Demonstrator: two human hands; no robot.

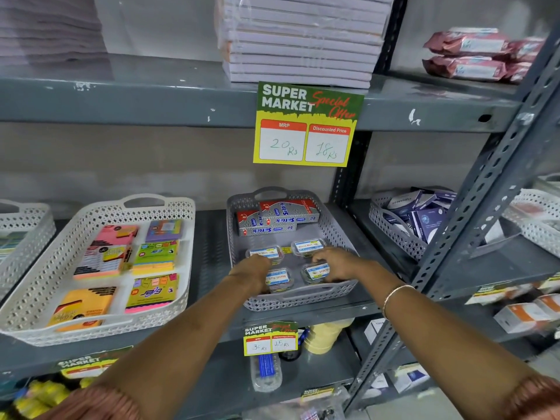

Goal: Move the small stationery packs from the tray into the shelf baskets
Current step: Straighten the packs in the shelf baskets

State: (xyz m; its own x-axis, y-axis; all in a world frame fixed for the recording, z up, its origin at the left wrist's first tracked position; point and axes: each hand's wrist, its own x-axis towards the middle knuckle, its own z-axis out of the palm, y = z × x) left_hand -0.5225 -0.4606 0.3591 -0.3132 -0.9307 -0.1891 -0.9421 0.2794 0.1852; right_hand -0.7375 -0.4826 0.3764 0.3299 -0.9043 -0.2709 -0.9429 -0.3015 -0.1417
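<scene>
A grey perforated basket (339, 234) sits on the middle shelf. At its back lie red and grey Softek boxes (277, 220). In front are several small clear packs with blue and white labels: two at the rear (307, 247) (266, 253), two at the front. My left hand (253, 272) is down inside the basket, fingers on the front left pack (280, 278). My right hand (331, 263) curls around the front right pack (315, 272). The tray named in the task is not in sight.
A white basket (36, 286) of coloured sticky-note pads stands to the left. Another grey basket (394, 228) with dark blue boxes is on the right, behind a slanted steel upright (472, 216). A price sign (306, 125) hangs from the shelf above.
</scene>
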